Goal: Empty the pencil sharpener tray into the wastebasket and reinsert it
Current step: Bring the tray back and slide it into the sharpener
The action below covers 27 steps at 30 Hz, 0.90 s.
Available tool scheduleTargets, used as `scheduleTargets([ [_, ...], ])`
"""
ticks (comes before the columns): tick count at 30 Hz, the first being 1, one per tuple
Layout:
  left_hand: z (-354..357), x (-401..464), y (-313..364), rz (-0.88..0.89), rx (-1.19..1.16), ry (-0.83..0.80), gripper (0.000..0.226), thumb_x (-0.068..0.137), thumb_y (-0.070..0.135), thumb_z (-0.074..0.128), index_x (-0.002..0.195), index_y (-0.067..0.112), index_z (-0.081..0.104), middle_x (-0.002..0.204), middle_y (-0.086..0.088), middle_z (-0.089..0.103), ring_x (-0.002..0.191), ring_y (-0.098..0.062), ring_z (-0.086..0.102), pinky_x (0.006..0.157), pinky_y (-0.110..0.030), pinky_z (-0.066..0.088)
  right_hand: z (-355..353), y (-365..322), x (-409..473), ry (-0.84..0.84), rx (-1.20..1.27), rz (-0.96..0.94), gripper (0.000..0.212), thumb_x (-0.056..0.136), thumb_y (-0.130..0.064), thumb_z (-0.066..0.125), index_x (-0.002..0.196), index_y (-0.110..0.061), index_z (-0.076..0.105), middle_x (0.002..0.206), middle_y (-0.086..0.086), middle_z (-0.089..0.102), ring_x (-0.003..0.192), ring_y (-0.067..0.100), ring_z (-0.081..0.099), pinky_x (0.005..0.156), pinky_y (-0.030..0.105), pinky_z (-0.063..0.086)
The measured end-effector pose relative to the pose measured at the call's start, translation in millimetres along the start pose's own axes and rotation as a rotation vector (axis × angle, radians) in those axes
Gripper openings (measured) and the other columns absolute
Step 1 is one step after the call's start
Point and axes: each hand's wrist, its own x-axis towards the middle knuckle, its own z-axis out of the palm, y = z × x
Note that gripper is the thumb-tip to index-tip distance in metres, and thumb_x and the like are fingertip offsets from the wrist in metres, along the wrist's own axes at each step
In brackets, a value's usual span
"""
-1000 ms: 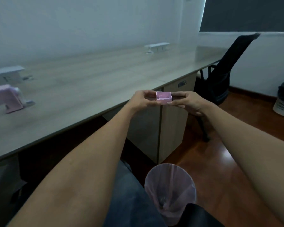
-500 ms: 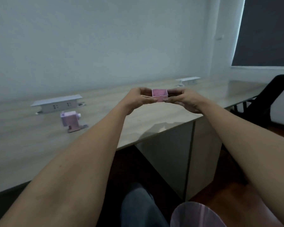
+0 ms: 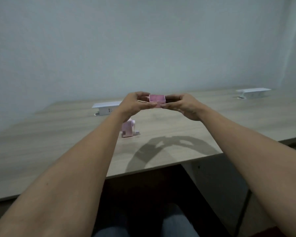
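Note:
A small pink sharpener tray (image 3: 157, 99) is held upright, open side up, between both hands above the wooden desk (image 3: 178, 127). My left hand (image 3: 135, 104) pinches its left end and my right hand (image 3: 181, 104) pinches its right end. The pink pencil sharpener (image 3: 128, 129) stands on the desk below and left of the tray, partly hidden behind my left wrist. The wastebasket is out of view.
A white power socket box (image 3: 105, 108) sits on the desk behind the sharpener, and a second one (image 3: 252, 92) stands at the far right. A pale wall rises behind the desk. The desk's front edge runs across the lower frame, with a cabinet (image 3: 217, 182) under it on the right.
The view has swung left and up from the floor to the desk. The wastebasket and chair have left the frame. Both hands carried the tray over the desk, close above the sharpener.

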Motion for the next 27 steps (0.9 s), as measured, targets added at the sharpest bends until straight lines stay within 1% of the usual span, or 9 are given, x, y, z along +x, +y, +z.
scheduleTargets([
  [2, -20.3, -5.1, -10.4, -0.018, 0.023, 0.033, 0.049, 0.08, 0.021, 0.085, 0.126, 0.012, 0.07, 0.112, -0.006, 0.077, 0.094, -0.011, 0.074, 0.087, -0.022, 0.054, 19.9, 3.6, 15.8, -0.044, 0.004, -0.009, 0.044, 0.083, 0.002, 0.074, 0.127, 0.002, 0.067, 0.123, 0.014, 0.073, 0.115, 0.019, 0.07, 0.097, 0.022, 0.052],
  [4, -37.8, -9.4, -22.0, -0.04, 0.034, 0.064, 0.047, 0.08, 0.023, 0.085, 0.125, 0.014, 0.072, 0.113, -0.007, 0.077, 0.102, -0.015, 0.073, 0.093, -0.026, 0.054, 35.5, 9.2, 30.7, -0.078, 0.006, -0.005, 0.044, 0.083, 0.0, 0.075, 0.127, 0.001, 0.067, 0.123, 0.013, 0.073, 0.116, 0.018, 0.069, 0.097, 0.022, 0.052],
  [6, -54.6, -14.2, -34.4, -0.07, 0.03, 0.093, 0.048, 0.081, 0.023, 0.084, 0.126, 0.013, 0.072, 0.114, -0.006, 0.078, 0.106, -0.016, 0.073, 0.094, -0.024, 0.053, 49.5, 17.2, 45.0, -0.102, 0.005, 0.008, 0.046, 0.083, -0.003, 0.077, 0.127, -0.001, 0.067, 0.123, 0.011, 0.073, 0.117, 0.017, 0.069, 0.101, 0.024, 0.051],
  [10, -90.2, -30.1, -63.8, -0.118, 0.003, 0.175, 0.045, 0.082, 0.019, 0.082, 0.125, 0.009, 0.072, 0.116, -0.007, 0.077, 0.099, -0.01, 0.073, 0.093, -0.02, 0.051, 73.7, 43.7, 67.4, -0.05, 0.016, 0.06, 0.056, 0.078, -0.006, 0.083, 0.13, 0.002, 0.063, 0.125, 0.013, 0.071, 0.121, 0.02, 0.066, 0.106, 0.027, 0.048],
  [13, -115.6, -43.8, -87.9, -0.151, -0.008, 0.256, 0.044, 0.085, 0.014, 0.08, 0.127, 0.003, 0.07, 0.12, -0.01, 0.075, 0.096, -0.01, 0.07, 0.083, -0.01, 0.052, 83.7, 67.8, 77.6, -0.008, -0.015, 0.076, 0.058, 0.076, -0.009, 0.085, 0.129, 0.001, 0.064, 0.125, 0.012, 0.071, 0.119, 0.019, 0.067, 0.103, 0.025, 0.048],
  [17, -137.2, -57.1, -120.1, -0.222, -0.022, 0.312, 0.044, 0.086, 0.012, 0.078, 0.128, 0.002, 0.069, 0.117, -0.008, 0.074, 0.089, -0.003, 0.069, 0.075, -0.007, 0.05, 91.4, 94.1, 89.9, 0.034, -0.053, 0.073, 0.06, 0.074, -0.014, 0.087, 0.128, 0.0, 0.066, 0.125, 0.009, 0.071, 0.119, 0.019, 0.065, 0.108, 0.031, 0.046],
  [21, -138.9, -64.9, -148.9, -0.321, 0.0, 0.298, 0.042, 0.087, 0.013, 0.077, 0.126, 0.001, 0.069, 0.116, -0.011, 0.074, 0.089, -0.009, 0.069, 0.077, -0.011, 0.052, 95.1, 108.1, 98.7, 0.008, -0.055, 0.089, 0.064, 0.075, -0.015, 0.086, 0.133, -0.002, 0.062, 0.129, 0.006, 0.069, 0.12, 0.016, 0.064, 0.104, 0.028, 0.045],
  [24, -130.1, -68.1, -165.8, -0.388, 0.005, 0.279, 0.038, 0.086, 0.016, 0.079, 0.122, 0.005, 0.072, 0.103, -0.006, 0.077, 0.075, -0.007, 0.069, 0.064, -0.013, 0.054, 99.0, 113.7, 103.6, -0.045, -0.04, 0.107, 0.063, 0.078, -0.014, 0.084, 0.135, -0.003, 0.061, 0.13, 0.004, 0.068, 0.119, 0.014, 0.065, 0.1, 0.025, 0.047],
  [27, -123.5, -67.2, -179.1, -0.423, -0.001, 0.264, 0.042, 0.081, 0.021, 0.083, 0.119, 0.007, 0.074, 0.099, -0.004, 0.079, 0.076, -0.011, 0.071, 0.069, -0.022, 0.054, 102.7, 120.0, 108.0, -0.111, -0.016, 0.125, 0.058, 0.079, -0.01, 0.082, 0.134, -0.005, 0.063, 0.127, 0.006, 0.071, 0.119, 0.017, 0.066, 0.098, 0.025, 0.053],
])
